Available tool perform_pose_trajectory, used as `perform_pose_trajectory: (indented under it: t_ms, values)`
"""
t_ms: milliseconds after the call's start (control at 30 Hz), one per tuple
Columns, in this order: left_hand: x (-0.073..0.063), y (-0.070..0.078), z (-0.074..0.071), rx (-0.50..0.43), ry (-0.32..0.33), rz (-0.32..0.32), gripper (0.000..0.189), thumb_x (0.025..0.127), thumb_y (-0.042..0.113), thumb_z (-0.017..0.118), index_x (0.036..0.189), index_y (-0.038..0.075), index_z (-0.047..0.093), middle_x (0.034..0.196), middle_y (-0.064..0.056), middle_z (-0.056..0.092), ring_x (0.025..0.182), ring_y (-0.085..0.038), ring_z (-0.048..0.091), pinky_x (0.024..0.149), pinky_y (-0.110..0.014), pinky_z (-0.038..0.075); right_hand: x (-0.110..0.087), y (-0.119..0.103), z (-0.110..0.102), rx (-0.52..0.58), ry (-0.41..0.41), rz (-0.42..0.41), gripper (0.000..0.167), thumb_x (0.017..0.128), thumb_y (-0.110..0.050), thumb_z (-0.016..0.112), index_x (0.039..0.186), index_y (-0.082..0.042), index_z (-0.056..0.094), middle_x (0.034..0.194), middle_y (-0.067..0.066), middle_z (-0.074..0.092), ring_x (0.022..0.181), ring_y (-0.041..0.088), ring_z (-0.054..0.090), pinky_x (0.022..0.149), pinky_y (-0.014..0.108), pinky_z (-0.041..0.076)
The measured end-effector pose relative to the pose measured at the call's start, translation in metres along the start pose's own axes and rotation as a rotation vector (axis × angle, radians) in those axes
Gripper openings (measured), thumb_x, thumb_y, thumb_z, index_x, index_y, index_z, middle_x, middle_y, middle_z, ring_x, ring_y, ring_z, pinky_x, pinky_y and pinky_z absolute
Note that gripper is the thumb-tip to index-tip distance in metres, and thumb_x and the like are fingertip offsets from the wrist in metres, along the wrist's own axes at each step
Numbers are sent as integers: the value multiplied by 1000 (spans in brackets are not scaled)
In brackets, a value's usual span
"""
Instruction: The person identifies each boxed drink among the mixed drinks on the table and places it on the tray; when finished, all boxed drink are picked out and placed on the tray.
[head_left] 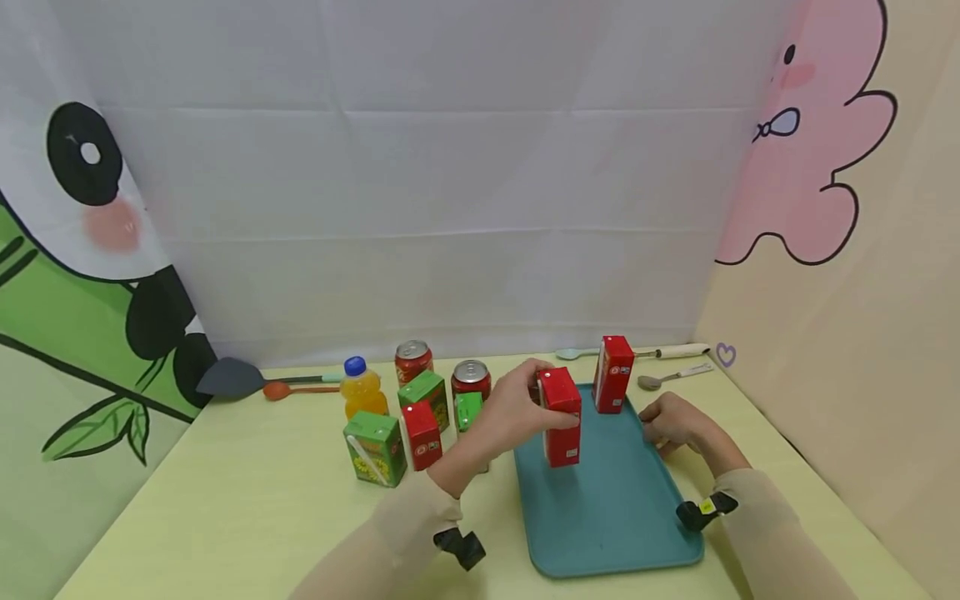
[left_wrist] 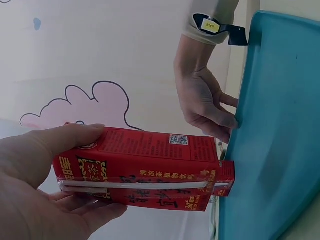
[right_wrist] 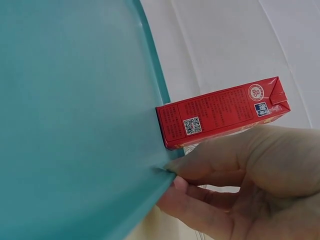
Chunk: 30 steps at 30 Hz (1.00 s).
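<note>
My left hand grips a red drink carton, thumb on one side and fingers on the other. The carton stands upright over the left part of the blue-green tray, a white straw along its side in the left wrist view. A second red drink carton stands upright in the tray's far right corner. On the tray's right edge my right hand pinches the rim between thumb and fingers, close to that carton in the right wrist view.
Left of the tray stand green drink boxes, another red carton, an orange juice bottle and two cans. A spatula and red spoon lie at the back left, a metal spoon at the right.
</note>
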<state>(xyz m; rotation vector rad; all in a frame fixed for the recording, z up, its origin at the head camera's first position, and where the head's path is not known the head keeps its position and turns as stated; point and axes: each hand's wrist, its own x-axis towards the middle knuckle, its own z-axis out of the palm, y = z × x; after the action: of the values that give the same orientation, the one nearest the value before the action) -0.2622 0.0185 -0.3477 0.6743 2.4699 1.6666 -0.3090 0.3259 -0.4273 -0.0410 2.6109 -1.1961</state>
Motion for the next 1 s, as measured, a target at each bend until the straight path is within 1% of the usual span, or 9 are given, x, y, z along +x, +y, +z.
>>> perform_pose_trajectory:
  t_ms: [100, 167, 333, 467, 633, 733, 867, 1000]
  values:
    - [11, -3, 7, -38, 39, -11, 61, 80, 22, 85, 129, 13, 50, 116, -3, 62, 103, -21, 61, 77, -36, 59, 0, 0, 0, -6, 1, -8, 48, 82, 9, 63, 127, 23, 52, 130, 38, 54, 95, 30, 64, 68, 44, 61]
    - [18, -6, 12, -49, 64, -18, 60, 80, 23, 85, 128, 12, 51, 115, -2, 62, 102, -20, 61, 77, -35, 59, 0, 0, 0, -6, 4, -3, 48, 82, 9, 63, 127, 22, 53, 130, 37, 55, 94, 30, 64, 68, 44, 61]
    - [35, -10, 23, -28, 103, -10, 60, 79, 24, 86, 130, 13, 56, 113, 0, 63, 103, -19, 61, 76, -33, 58, 2, 0, 0, -9, 9, 3, 47, 83, 9, 63, 127, 22, 54, 129, 36, 56, 94, 29, 65, 67, 43, 61]
    - [47, -10, 27, -27, 135, -10, 61, 80, 22, 86, 132, 16, 56, 114, -1, 63, 104, -21, 60, 77, -35, 58, 3, 0, 1, -9, 14, -4, 46, 83, 9, 63, 126, 22, 54, 128, 36, 57, 97, 31, 65, 68, 44, 61]
    - [63, -15, 33, -30, 189, -9, 62, 81, 18, 84, 136, 15, 54, 124, -4, 60, 113, -24, 56, 81, -37, 58, 3, 0, 1, -11, 18, -6, 46, 83, 9, 64, 125, 22, 55, 127, 35, 58, 98, 33, 65, 68, 44, 61]
    - [73, -21, 36, -57, 212, -13, 66, 83, 17, 83, 139, 12, 50, 130, -8, 58, 117, -28, 56, 85, -39, 57, 2, -1, 1, -17, 22, 1, 45, 83, 9, 64, 125, 22, 55, 126, 35, 58, 98, 33, 65, 68, 44, 61]
    - [84, -31, 38, -98, 231, -15, 68, 83, 14, 82, 140, 8, 46, 134, -9, 58, 122, -30, 55, 92, -42, 55, 2, -2, 1, -21, 20, 7, 45, 83, 9, 64, 126, 22, 55, 127, 35, 58, 96, 31, 65, 68, 44, 61]
    - [93, -38, 40, -98, 223, 0, 64, 84, 12, 81, 139, 8, 48, 134, -10, 59, 122, -30, 55, 93, -42, 55, 1, -2, 0, -14, 19, 20, 45, 83, 9, 63, 126, 22, 55, 125, 35, 58, 93, 30, 65, 69, 44, 61]
